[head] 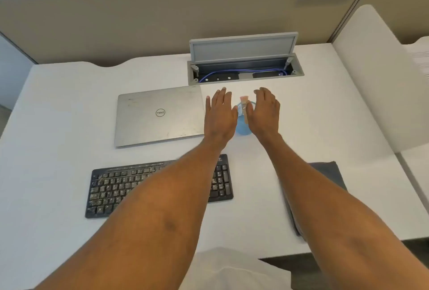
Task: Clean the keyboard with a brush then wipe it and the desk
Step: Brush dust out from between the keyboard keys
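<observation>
On the desk (58, 127), the laptop (160, 115) lies behind the keyboard (111, 192), the cup (242, 129) (brush (244, 104) standing in it) behind and right, the cloth (329, 173) to its right.

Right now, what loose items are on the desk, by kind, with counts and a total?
Laptop: 1
Keyboard: 1
Mesh cup: 1
Brush, standing in the cup: 1
Cloth: 1
Total: 5
</observation>
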`<state>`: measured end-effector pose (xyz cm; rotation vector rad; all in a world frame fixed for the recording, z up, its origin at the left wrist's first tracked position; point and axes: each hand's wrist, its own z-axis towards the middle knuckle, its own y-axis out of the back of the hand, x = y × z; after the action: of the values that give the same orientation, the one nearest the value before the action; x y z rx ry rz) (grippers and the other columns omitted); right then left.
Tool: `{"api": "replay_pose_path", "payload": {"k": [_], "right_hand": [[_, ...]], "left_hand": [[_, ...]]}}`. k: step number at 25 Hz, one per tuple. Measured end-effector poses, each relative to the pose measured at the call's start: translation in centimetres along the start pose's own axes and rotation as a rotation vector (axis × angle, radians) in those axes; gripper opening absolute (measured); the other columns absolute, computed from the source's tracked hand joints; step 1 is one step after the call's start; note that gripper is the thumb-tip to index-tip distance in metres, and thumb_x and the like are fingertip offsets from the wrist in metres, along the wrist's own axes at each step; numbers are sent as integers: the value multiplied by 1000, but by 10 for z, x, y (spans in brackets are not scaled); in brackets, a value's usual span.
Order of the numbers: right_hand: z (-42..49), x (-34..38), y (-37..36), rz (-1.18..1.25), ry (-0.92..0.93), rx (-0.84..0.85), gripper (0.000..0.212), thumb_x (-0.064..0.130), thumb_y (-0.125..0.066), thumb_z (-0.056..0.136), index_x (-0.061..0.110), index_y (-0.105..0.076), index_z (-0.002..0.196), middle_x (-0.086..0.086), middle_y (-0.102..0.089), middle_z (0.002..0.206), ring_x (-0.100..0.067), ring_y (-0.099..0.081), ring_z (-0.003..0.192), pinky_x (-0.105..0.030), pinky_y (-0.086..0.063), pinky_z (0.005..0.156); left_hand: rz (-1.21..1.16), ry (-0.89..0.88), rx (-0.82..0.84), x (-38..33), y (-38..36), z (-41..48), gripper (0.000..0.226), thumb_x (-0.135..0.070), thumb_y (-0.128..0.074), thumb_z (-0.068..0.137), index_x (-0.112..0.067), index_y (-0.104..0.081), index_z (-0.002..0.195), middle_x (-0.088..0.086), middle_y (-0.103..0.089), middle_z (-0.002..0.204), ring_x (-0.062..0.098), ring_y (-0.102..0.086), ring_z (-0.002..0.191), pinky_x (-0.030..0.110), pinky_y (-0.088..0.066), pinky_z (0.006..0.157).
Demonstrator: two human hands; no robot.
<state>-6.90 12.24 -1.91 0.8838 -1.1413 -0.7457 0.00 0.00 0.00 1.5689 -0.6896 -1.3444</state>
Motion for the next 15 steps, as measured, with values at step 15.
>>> {"api": "replay_pose_path", "payload": {"k": [15], "right_hand": [[37, -14, -4, 100, 10, 153, 19, 32, -59, 102, 19, -71, 112, -1, -59, 139, -20, -49, 130, -38, -29, 112]], "left_hand": [[-286, 260, 26, -26, -23, 37, 35, -34, -56, 109, -14, -67, 135, 5, -44, 166, 24, -33, 156, 40, -17, 132]]}}
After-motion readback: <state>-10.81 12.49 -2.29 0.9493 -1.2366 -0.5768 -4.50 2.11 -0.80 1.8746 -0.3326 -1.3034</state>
